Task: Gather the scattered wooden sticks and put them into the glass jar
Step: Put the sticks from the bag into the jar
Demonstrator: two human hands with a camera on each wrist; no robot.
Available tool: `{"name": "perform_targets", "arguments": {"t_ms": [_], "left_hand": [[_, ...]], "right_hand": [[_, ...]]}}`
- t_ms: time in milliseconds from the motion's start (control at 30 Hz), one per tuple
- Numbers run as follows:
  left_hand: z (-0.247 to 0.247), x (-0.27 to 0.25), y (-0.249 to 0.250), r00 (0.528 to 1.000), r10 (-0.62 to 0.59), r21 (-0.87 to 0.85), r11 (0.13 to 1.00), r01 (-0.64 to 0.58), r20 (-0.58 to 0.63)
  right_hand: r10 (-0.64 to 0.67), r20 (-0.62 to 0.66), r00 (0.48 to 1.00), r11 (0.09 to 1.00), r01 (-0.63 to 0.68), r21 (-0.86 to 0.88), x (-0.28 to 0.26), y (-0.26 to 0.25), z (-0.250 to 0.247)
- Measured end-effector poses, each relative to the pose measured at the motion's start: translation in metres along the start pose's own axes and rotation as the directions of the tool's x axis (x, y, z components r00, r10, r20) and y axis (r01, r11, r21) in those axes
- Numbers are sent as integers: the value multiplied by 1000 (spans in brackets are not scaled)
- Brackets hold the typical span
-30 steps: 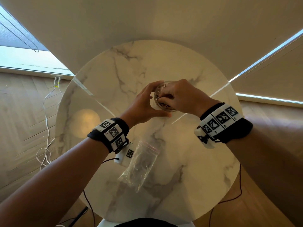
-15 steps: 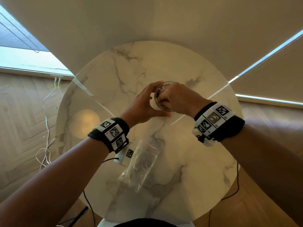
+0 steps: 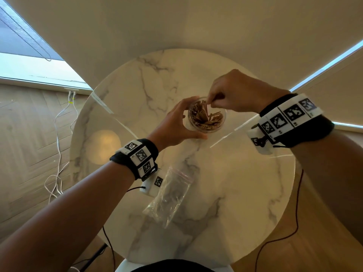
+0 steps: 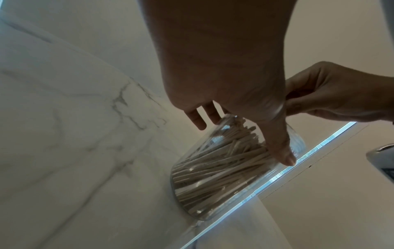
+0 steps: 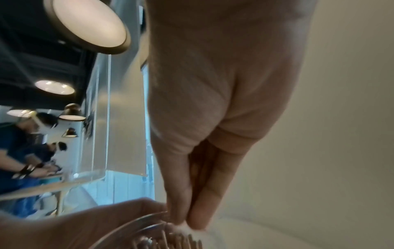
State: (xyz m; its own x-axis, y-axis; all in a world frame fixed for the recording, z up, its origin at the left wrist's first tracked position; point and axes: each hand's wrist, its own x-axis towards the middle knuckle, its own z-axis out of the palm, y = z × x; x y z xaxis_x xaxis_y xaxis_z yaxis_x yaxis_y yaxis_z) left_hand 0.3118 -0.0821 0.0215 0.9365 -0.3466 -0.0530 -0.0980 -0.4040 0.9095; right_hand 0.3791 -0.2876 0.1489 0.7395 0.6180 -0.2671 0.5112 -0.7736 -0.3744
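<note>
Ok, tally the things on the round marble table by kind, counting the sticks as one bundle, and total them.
Glass jar: 1
Bundle of wooden sticks, inside the jar: 1
Clear plastic zip bag: 1
Total: 3

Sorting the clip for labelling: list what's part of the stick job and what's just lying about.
Job: glass jar; wooden sticks inside it; left hand holding the jar; right hand above its mouth.
Lying about: plastic bag; marble table; white cables on the floor.
</note>
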Motion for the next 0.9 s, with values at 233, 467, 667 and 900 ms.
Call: {"name": "perform_targets", "arguments": {"t_ms": [233,467,667,900], "left_hand": [[0,-1,0,1000,-9,-9,1000,9,-5],[0,-1,0,1000,-12,-4,1000,12,-8],[-2,-4,2,1000,-1,74,997,-1,31],[-10,-42,-9,997,-73,192,979,65,35]], "right_hand": [[66,241,968,972,-8,-234,11,-26,23],[35,193,981,995,-16,-99,6,-25,29],[40,61,997,999,-41,24,-9,-24,34],[4,-228,974,961,60,271,-66,-56,39]]}}
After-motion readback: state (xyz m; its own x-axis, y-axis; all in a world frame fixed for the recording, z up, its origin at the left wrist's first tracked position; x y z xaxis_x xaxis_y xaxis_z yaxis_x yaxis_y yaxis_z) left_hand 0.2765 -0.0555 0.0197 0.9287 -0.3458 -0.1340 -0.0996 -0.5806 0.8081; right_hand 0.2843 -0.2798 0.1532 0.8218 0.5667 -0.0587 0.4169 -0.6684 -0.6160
